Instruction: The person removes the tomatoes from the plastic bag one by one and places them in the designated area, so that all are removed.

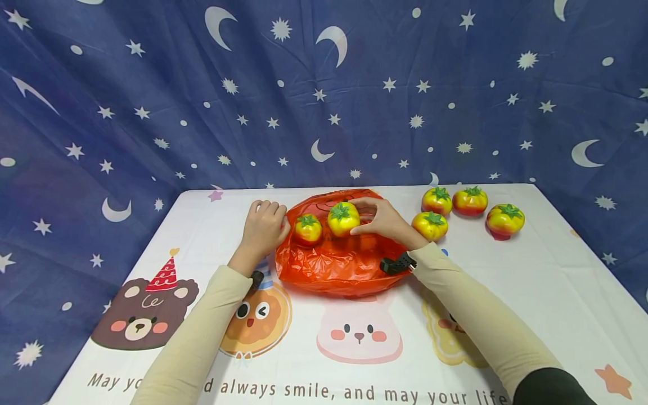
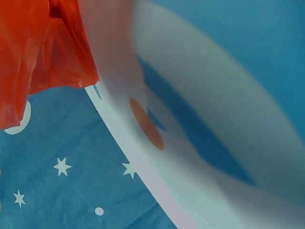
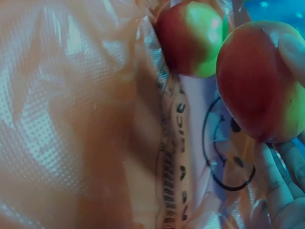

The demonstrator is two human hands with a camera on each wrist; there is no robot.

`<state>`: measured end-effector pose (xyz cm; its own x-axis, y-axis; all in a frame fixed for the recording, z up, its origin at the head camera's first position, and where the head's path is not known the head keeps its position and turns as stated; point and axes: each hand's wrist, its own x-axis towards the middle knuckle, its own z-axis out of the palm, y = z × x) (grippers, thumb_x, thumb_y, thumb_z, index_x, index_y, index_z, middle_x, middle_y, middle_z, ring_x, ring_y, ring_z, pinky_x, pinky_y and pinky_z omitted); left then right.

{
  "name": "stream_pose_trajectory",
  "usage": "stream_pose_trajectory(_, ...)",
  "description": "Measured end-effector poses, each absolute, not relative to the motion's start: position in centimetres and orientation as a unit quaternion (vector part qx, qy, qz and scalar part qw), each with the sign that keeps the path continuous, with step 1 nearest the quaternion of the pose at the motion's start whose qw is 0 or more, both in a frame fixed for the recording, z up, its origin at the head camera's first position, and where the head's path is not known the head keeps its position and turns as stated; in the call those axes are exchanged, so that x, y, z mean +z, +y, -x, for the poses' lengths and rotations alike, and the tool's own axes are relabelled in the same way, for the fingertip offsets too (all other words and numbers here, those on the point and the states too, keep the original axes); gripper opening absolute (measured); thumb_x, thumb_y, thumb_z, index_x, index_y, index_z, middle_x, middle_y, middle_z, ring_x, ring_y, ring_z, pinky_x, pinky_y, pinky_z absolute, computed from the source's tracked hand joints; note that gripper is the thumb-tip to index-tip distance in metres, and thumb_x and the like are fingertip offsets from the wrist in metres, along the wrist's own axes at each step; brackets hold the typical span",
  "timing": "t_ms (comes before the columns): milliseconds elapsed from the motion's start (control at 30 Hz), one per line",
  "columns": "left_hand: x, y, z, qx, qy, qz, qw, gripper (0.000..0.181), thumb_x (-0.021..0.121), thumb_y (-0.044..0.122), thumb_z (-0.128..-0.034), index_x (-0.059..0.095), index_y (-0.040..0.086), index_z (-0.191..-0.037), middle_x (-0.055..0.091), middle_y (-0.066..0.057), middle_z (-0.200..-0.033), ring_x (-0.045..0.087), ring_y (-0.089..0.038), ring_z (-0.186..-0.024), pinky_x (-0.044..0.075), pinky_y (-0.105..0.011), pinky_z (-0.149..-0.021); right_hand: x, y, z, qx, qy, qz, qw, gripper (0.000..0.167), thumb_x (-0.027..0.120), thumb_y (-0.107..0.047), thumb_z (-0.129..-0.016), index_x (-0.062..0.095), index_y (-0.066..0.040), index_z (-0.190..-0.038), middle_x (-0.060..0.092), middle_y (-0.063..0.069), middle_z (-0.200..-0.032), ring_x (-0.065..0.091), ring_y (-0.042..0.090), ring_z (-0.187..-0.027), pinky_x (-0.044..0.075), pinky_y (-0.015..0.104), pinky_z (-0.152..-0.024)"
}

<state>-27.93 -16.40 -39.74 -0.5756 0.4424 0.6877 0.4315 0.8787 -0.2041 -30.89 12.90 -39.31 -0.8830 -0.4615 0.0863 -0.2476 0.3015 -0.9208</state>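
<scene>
A red plastic bag (image 1: 334,273) lies spread open on the table, with a printed smiley face inside it. My left hand (image 1: 264,225), fingers curled, grips the bag's left edge. Between the thumb and fingers of my right hand (image 1: 383,220) is a yellow-and-red tomato (image 1: 343,219) with a green leafy top, held over the bag's mouth. Another tomato (image 1: 307,229) sits in the bag, to the left of the held one. From the right wrist, the held tomato (image 3: 257,83) shows its red underside, close to the other tomato (image 3: 190,40).
Several more tomatoes (image 1: 469,201) stand in a group on the table, right of the bag. A white cloth (image 1: 526,281) with cartoon prints covers the table. Behind it hangs a blue curtain (image 1: 374,56) with moons and stars.
</scene>
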Motion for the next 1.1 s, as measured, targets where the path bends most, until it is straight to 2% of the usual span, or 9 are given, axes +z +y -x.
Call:
stream_pose_trajectory(267,-39.7,-16.3,27.9,0.005,-0.886,0.247,0.393,0.011,0.06,0.013,-0.0785,0.06,0.002,-0.08,0.063,-0.013,-0.074,0.059,-0.03,-0.077,0.046,-0.045,-0.084,-37.9,13.4,29.8,-0.563,0.787,0.238,0.086,0.067,0.08,-0.003,-0.068,0.052,0.0,-0.128,0.057,0.019,-0.126,0.057,0.029,-0.114,0.05,0.029,-0.093)
stream_pose_trajectory(400,-39.7,-16.4,27.9,0.006,-0.886,0.246,0.394,0.011,0.061,0.013,-0.0782,0.06,0.002,-0.08,0.063,-0.013,-0.074,0.059,-0.03,-0.077,0.046,-0.045,-0.084,-37.4,13.7,29.3,-0.564,0.786,0.239,0.084,0.068,0.081,-0.003,-0.067,0.052,0.0,-0.128,0.057,0.018,-0.126,0.057,0.028,-0.115,0.05,0.028,-0.093)
stream_pose_trajectory(667,-39.7,-16.4,27.9,0.007,-0.888,0.246,0.388,0.011,0.058,0.013,-0.0797,0.059,0.002,-0.08,0.063,-0.013,-0.074,0.059,-0.03,-0.077,0.045,-0.045,-0.085,-36.2,14.7,28.3,-0.545,0.8,0.238,0.074,0.07,0.083,-0.01,-0.066,0.053,-0.004,-0.129,0.059,0.015,-0.125,0.058,0.025,-0.114,0.049,0.038,-0.096)
stream_pose_trajectory(867,-39.7,-16.4,28.0,0.006,-0.885,0.248,0.394,0.011,0.057,0.013,-0.0798,0.059,0.002,-0.079,0.063,-0.012,-0.073,0.059,-0.03,-0.077,0.045,-0.045,-0.084,-35.5,15.6,27.5,-0.539,0.806,0.234,0.069,0.07,0.083,-0.012,-0.067,0.052,-0.005,-0.129,0.058,0.014,-0.127,0.058,0.025,-0.115,0.05,0.031,-0.094)
stream_pose_trajectory(1100,-39.6,-16.4,27.9,0.008,-0.886,0.247,0.392,0.012,0.058,0.014,-0.0795,0.06,0.002,-0.08,0.063,-0.012,-0.074,0.059,-0.03,-0.077,0.046,-0.045,-0.084,-35.0,17.0,26.8,-0.525,0.816,0.237,0.054,0.068,0.081,-0.007,-0.068,0.051,-0.001,-0.129,0.056,0.017,-0.129,0.057,0.03,-0.116,0.045,0.044,-0.098)
